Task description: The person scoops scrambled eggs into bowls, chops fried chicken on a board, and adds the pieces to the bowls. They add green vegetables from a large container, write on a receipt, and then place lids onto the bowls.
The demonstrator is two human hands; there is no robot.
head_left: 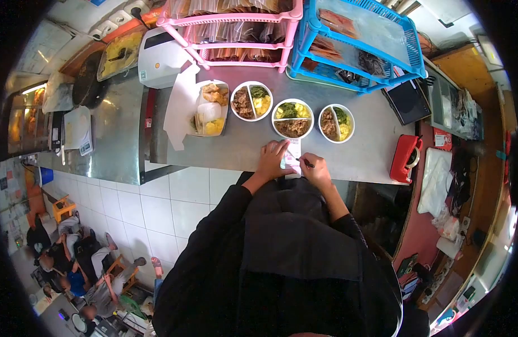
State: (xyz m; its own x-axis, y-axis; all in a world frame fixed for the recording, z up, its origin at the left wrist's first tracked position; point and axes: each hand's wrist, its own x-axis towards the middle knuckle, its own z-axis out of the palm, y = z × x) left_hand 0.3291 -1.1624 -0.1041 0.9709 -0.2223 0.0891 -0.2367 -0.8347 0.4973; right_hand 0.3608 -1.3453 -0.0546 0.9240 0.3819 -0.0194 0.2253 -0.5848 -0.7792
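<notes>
At the front edge of the metal counter [236, 153], my left hand [272, 159] rests on a paper slip [292, 154] with print on it. My right hand [317, 169] is closed around a dark pen [308, 164], its tip near the slip's right side. Just beyond the slip stands a round white bowl [293, 119] with meat, greens and yellow food. Similar bowls stand to its left [251, 101] and right [336, 123]. Farther left is an open white box [212, 108] holding fried food, yellow food and a small round cup.
Pink [231, 21] and blue [360, 45] tiered racks stand at the back. A white machine [164, 59] is at the back left. A red tape dispenser [405, 159] and a black tablet-like device [409, 102] are at the right. Several people sit at the lower left.
</notes>
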